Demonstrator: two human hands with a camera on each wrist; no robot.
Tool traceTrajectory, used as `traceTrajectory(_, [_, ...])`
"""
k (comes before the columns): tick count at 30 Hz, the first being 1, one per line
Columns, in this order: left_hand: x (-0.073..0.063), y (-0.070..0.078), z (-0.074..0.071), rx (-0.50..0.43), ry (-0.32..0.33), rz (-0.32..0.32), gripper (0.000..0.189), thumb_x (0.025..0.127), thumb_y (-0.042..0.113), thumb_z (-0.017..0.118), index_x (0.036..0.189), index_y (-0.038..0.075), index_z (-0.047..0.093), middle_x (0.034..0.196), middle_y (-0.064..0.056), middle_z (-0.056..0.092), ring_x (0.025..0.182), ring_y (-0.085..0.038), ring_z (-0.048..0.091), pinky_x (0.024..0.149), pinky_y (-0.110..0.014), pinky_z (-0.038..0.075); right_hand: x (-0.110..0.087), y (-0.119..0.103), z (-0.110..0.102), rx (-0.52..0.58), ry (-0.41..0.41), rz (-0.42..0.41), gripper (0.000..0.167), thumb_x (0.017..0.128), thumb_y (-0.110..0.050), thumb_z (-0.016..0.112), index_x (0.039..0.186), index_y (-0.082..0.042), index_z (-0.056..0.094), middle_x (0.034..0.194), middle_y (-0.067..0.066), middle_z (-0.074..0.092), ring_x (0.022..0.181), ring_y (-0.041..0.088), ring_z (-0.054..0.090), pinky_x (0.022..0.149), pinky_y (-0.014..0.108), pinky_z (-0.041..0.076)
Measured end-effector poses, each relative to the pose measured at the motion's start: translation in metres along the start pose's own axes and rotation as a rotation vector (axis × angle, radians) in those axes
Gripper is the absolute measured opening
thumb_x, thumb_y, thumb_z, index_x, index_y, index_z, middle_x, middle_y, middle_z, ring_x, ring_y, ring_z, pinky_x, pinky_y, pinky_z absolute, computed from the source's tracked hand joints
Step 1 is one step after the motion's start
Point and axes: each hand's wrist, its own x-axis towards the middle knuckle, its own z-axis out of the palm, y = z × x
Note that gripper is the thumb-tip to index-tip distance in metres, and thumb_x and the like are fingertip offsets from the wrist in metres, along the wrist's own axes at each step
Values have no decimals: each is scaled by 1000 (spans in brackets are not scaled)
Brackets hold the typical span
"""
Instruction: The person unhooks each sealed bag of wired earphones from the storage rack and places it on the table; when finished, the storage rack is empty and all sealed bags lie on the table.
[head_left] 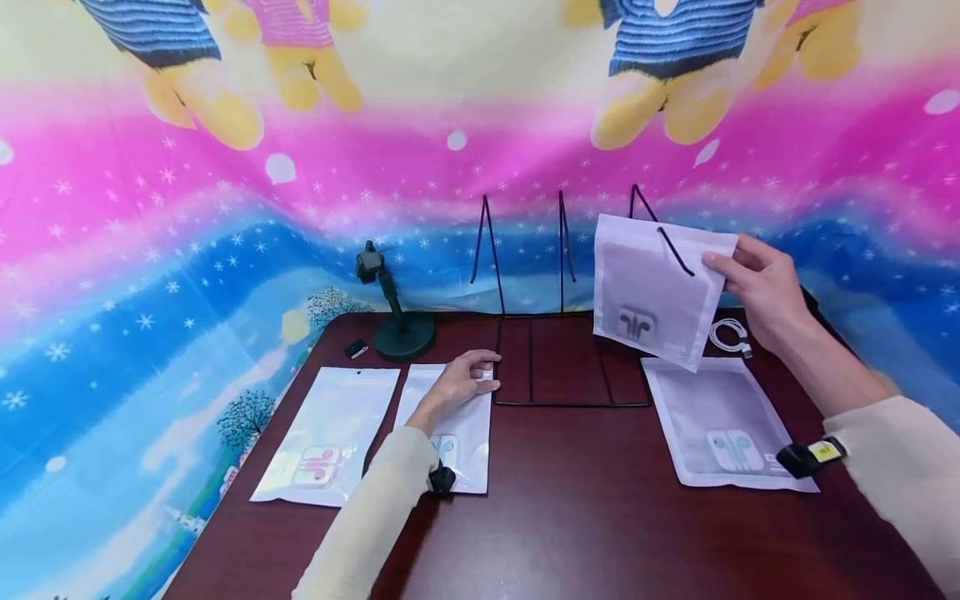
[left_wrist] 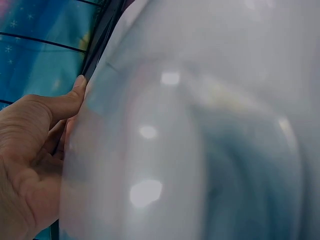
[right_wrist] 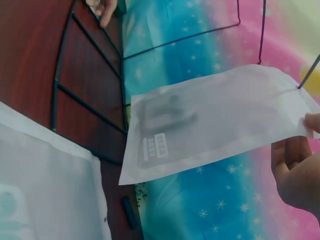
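Near the top right corner, my right hand (head_left: 768,287) pinches a white zip pouch (head_left: 652,287) with earphones (head_left: 637,323) showing through its lower part. A prong of the black wire rack (head_left: 573,406) passes through the hole at the pouch's top. The pouch hangs tilted above the tabletop. My left hand (head_left: 457,383) holds the left rod of the rack's base between thumb and fingers, over a second earphone pouch (head_left: 474,450) that lies flat. In the left wrist view, that pouch (left_wrist: 240,60) covers most of the picture and partly hides the fingers.
Another earphone pouch (head_left: 337,433) lies at the left and one more (head_left: 727,417) at the right. A dark green stand (head_left: 405,333), a small black object (head_left: 356,348) and a coiled white cable (head_left: 729,336) are at the back. A printed cloth hangs behind the table.
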Motion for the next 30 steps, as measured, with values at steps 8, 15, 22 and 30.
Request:
traceTrajectory(8, [1,4,-2,2,-2,15,49,95,11,76,142,21,64,141,-9,59,125,-30,56,109,-46,50,-29,-4,-12,187,-48,-19,25,95,-6,75,119,-14,77,98,-3,75,80,11,70,71,20,58])
traceTrajectory(15, [1,8,-7,17,-5,33,49,96,11,76,142,20,64,142,-9,59,125,-30,56,107,-45,51,-49,-13,-22,168,-74,-51,25,97,-3,71,121,-8,76,97,-1,73,84,12,70,72,19,57])
traceTrajectory(22, [2,11,-11,27,-5,42,49,96,11,75,143,20,63,143,-9,59,127,-31,56,109,-47,50,-61,-21,-29,164,-43,-108,24,96,1,71,119,-2,75,95,0,74,88,12,67,70,18,56])
traceTrajectory(30, [3,12,-9,10,-17,33,50,95,11,76,142,20,64,140,-10,59,125,-31,55,110,-47,48,-74,-28,-50,231,-26,-225,27,97,13,63,122,6,71,98,5,75,84,14,72,67,19,58])
